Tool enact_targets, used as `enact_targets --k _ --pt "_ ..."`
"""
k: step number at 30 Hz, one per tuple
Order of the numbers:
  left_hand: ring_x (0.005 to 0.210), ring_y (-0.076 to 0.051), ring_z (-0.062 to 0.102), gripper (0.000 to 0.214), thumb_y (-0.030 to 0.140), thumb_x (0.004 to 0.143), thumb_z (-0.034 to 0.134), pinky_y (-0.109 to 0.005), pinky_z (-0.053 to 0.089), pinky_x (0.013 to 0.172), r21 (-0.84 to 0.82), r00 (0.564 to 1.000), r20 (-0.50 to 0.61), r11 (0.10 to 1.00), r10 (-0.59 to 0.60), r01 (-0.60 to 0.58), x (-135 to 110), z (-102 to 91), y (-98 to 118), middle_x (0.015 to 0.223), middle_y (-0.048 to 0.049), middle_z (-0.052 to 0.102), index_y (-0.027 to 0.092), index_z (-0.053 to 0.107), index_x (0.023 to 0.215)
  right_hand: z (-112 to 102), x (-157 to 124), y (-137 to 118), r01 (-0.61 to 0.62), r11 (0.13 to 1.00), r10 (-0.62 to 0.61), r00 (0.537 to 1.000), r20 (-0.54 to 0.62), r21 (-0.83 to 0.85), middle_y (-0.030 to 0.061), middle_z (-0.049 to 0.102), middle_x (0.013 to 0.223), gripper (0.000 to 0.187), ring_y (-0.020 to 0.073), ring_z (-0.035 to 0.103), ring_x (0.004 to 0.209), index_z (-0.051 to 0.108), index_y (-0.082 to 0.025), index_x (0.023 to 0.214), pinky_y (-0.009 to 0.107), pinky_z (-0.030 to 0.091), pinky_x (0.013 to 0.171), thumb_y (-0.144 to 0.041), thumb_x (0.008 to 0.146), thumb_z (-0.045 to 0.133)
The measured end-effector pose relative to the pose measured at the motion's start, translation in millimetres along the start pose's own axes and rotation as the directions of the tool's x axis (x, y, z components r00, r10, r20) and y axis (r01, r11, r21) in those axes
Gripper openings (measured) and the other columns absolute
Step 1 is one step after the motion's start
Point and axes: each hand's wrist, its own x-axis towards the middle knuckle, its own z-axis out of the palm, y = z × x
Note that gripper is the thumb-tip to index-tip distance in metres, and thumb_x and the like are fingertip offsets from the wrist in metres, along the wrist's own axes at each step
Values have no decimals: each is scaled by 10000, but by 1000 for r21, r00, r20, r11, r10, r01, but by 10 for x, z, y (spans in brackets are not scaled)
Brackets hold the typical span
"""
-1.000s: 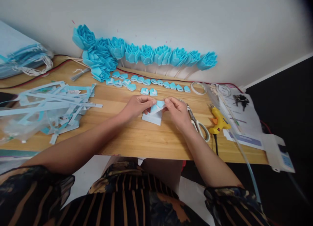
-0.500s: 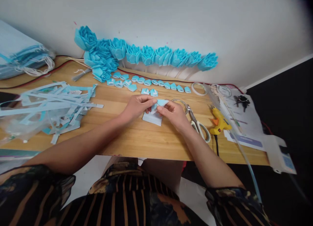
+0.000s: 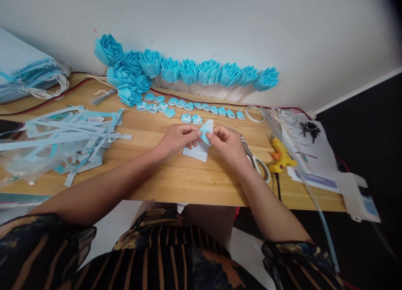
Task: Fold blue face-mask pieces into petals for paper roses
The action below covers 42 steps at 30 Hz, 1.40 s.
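Note:
Between my hands is a small light-blue piece of folded fabric (image 3: 206, 130), one corner pointing up. My left hand (image 3: 179, 140) pinches its left edge between thumb and fingers. On the other side my right hand (image 3: 228, 144) pinches it near the lower right. Flat on the table below lies a pale blue-white square piece (image 3: 196, 152), partly hidden by the hands. Just beyond the hands are two small folded blue petals (image 3: 191, 119) with white strips. Further back, several more folded petals (image 3: 188, 106) lie in rows.
Blue fabric flowers (image 3: 188, 72) line the wall. Cut strips (image 3: 75, 135) heap up at left beside a fabric stack (image 3: 31, 68). To the right are scissors (image 3: 256, 158), a roll of tape (image 3: 255, 114), a yellow glue gun (image 3: 281, 156), keys (image 3: 310, 129) and papers (image 3: 320, 156).
The folded piece has turned, so its corner now points up rather than right. My right hand has shifted slightly rightward, covering more of the ring beside the scissors.

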Motion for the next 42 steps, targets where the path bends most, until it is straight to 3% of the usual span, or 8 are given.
enact_targets --k 4,6,10,15,19,32,42 --pt "525 -70 532 209 293 821 655 -198 458 537 20 1000 -1 1000 -20 20 4 -14 3 652 -19 689 127 691 700 12 -3 7 19 1000 -19 1000 0 2 -44 518 632 205 99 452 588 573 -203 702 261 359 575 -344 818 665" --pt "516 -67 531 204 275 826 649 -195 451 530 5 1000 -14 1000 -26 26 9 -21 5 636 -16 683 126 698 696 8 -4 7 27 999 -27 1000 -16 37 -44 546 657 153 108 495 608 621 -215 828 263 398 594 -364 838 655" --pt "512 -69 536 203 285 805 683 -196 450 533 -27 998 -65 1000 1 -3 21 -31 3 584 -3 651 128 698 677 -13 -22 -25 52 996 -48 997 -59 69 -31 610 714 237 136 584 678 626 -248 1036 287 483 661 -426 880 613" --pt "511 -73 535 227 331 771 720 -200 451 536 -29 994 -99 999 34 -37 30 -23 -13 573 2 642 137 687 658 20 -40 -64 91 995 -94 994 -62 -45 -3 653 813 183 140 605 745 649 -228 929 282 486 676 -355 804 692" --pt "510 -73 525 215 320 787 702 -201 443 531 16 996 -83 999 31 -30 22 -16 -13 580 -2 646 141 700 668 63 -28 -57 86 987 -98 992 -85 -132 -7 660 765 100 127 579 675 653 -213 817 271 473 628 -304 784 679" --pt "527 -86 543 252 367 804 681 -201 442 515 34 999 -24 999 -40 41 16 -73 -38 649 -49 702 137 766 749 40 -22 -43 106 991 -116 986 -118 -87 21 709 899 77 159 634 833 649 -217 806 302 507 762 -293 799 660" --pt "520 -90 536 305 419 819 659 -200 422 501 93 997 70 995 -35 28 11 -88 -54 598 -34 664 147 762 729 41 -17 -16 36 998 -45 987 -153 -60 -18 627 747 114 121 541 687 647 -208 814 271 444 677 -311 780 683"
